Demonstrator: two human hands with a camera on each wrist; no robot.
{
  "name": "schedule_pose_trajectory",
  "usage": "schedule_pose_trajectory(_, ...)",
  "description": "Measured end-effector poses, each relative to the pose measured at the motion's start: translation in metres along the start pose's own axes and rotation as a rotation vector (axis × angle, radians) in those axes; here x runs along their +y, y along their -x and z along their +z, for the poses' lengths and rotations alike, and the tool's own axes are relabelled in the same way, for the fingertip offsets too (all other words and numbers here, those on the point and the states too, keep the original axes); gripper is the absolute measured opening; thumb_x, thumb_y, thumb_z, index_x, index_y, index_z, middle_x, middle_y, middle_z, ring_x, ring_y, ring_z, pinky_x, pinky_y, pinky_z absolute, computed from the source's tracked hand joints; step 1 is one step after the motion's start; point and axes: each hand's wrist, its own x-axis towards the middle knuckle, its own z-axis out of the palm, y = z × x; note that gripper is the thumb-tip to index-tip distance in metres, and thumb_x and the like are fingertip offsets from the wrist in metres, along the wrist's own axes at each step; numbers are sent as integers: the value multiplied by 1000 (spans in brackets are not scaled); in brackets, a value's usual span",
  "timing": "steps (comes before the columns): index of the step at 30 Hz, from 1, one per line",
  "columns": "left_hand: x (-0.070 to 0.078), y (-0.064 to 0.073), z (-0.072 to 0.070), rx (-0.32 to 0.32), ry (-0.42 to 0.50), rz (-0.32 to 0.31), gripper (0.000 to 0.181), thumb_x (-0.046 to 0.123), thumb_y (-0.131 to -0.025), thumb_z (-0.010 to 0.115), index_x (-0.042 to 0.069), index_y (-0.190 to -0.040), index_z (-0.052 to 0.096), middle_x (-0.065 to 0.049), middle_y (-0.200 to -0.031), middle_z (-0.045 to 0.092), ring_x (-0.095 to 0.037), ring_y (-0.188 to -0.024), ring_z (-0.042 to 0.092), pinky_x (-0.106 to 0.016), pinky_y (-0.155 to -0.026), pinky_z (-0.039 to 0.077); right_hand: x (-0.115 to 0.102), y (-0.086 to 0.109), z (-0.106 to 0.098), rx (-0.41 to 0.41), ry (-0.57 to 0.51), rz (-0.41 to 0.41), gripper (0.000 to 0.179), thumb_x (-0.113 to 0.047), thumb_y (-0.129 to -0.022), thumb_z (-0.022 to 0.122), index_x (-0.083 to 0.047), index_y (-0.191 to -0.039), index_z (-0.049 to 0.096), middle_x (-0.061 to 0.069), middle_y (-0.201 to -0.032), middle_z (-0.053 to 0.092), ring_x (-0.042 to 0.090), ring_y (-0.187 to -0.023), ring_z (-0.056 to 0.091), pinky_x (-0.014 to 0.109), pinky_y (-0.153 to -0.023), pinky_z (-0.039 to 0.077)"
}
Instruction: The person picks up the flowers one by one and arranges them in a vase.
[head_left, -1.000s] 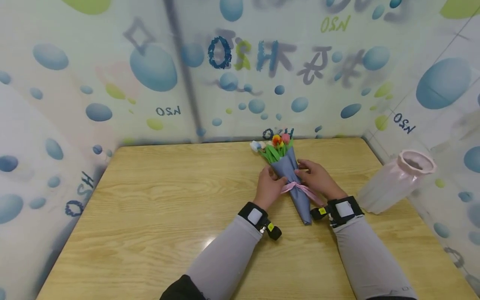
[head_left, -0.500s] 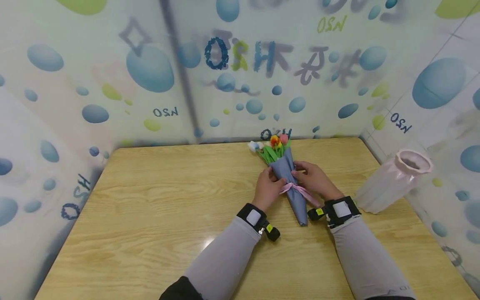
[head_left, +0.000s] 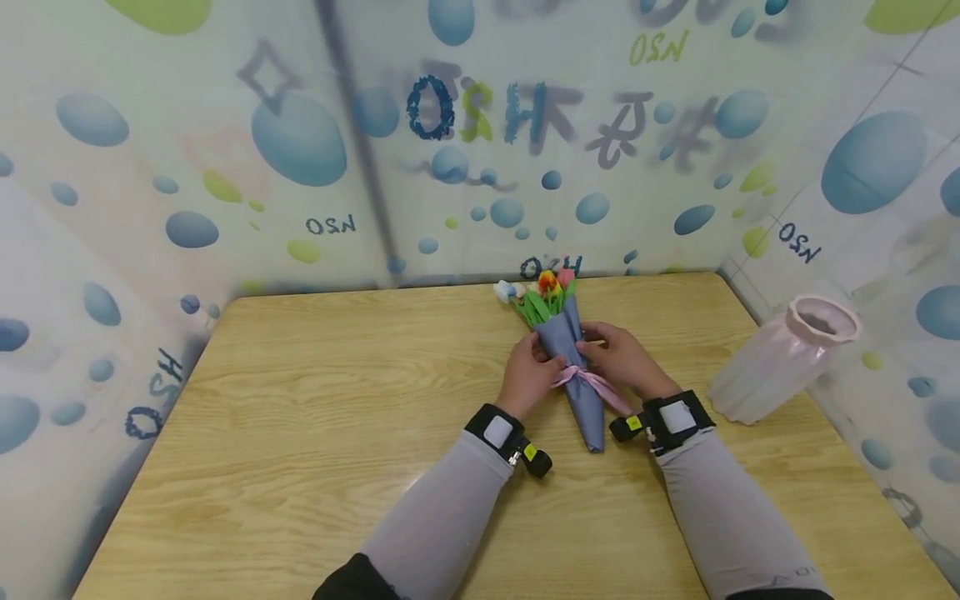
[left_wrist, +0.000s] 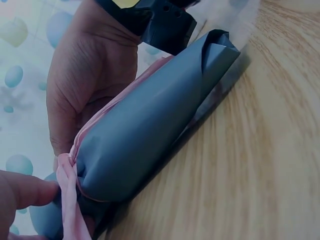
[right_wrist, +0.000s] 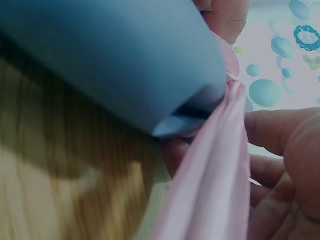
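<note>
A bouquet lies on the wooden table in the head view, wrapped in blue-grey paper (head_left: 583,417) and tied with a pink ribbon (head_left: 609,395). Its tulips (head_left: 551,285), white, orange-red and pink, point toward the back wall. My left hand (head_left: 525,377) holds the wrap from the left, thumb on top just above the bow. From the right, my right hand (head_left: 624,360) grips the paper at about the same height. In the left wrist view the wrap (left_wrist: 145,125) tapers to a folded end. The ribbon (right_wrist: 215,165) hangs before my right hand (right_wrist: 295,165) in the right wrist view.
A pinkish-white ribbed vase (head_left: 783,362) with a ruffled mouth stands at the table's right side, beyond my right wrist. The table (head_left: 322,400) meets a wall (head_left: 487,192) patterned with blue and green dots at its back edge.
Both hands and the bouquet have shifted slightly left, and the wrap's narrow end has swung a little left. The hold on the paper is unchanged. The head view has moved slightly.
</note>
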Motion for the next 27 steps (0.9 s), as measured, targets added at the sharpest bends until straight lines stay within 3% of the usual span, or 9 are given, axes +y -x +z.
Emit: schedule_pose_trajectory(27, 3, 11, -40, -43, -74, -41, 67, 19, -98, 70, -2, -155, 41, -23, -147, 56, -32, -129, 62, -40, -102, 57, -18, 5, 33, -19, -81, -31, 54, -26, -108, 56, -7, -157, 42, 24, -148, 53, 38, -126, 62, 43, -94, 61)
